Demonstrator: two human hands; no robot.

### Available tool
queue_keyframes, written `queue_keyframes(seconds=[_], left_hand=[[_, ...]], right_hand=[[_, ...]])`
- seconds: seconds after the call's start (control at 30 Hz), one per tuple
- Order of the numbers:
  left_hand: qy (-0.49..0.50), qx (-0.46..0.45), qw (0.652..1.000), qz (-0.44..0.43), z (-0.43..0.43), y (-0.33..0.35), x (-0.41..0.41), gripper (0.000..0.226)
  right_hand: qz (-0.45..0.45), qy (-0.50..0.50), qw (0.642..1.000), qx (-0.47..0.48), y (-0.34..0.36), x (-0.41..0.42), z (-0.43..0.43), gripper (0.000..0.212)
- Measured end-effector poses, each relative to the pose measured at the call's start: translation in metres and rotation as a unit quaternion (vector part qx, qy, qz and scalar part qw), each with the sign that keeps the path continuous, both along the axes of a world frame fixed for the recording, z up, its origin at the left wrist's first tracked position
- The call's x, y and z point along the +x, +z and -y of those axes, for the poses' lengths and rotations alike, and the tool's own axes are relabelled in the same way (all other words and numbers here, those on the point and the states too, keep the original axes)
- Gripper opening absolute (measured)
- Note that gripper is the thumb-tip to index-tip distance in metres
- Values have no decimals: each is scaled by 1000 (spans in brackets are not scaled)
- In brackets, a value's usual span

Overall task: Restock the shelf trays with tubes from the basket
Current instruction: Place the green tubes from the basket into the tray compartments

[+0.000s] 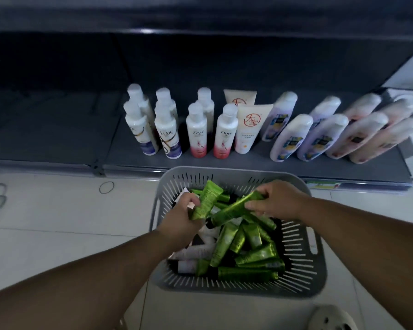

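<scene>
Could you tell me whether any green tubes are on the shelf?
No, the shelf carries only bottles and two cream tubes; the green tubes are in the basket or held by the left hand and right hand.

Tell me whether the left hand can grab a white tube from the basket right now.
Probably not yet: the left hand is full, gripping a green tube, though white tubes lie exposed just below its wrist.

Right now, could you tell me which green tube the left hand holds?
The steeper tube, pointing at the shelf; the right hand holds the flatter one.
</scene>
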State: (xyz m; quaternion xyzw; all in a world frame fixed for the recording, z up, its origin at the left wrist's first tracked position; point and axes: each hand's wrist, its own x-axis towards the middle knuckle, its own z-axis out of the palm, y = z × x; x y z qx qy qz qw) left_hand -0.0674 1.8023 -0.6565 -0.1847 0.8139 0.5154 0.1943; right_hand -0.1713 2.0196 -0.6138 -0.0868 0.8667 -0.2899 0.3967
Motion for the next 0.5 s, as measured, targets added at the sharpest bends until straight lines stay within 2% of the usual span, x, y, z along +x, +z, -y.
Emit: queue_keyframes(seconds=[0.1,0.13,0.23,0.33,0.5], left_hand=[[18,79,996,-30,-4,37,-3,61],[31,92,995,-35,-7,50,-3,65],[62,76,993,-60,-13,94,-6,49],[79,-1,989,-126,-15,137,-6,51],[80,-32,973,-212,-17,214,-8,28]], right_hand=[[-3,-90,994,-60,35,5,5,21],[-6,-114,990,-83,47,7,6,23],[-23,-180,971,-158,84,12,6,30],[-36,-248,942,-224,122,14,7,48],[-134,-279,904,-294,197,14,10,15]])
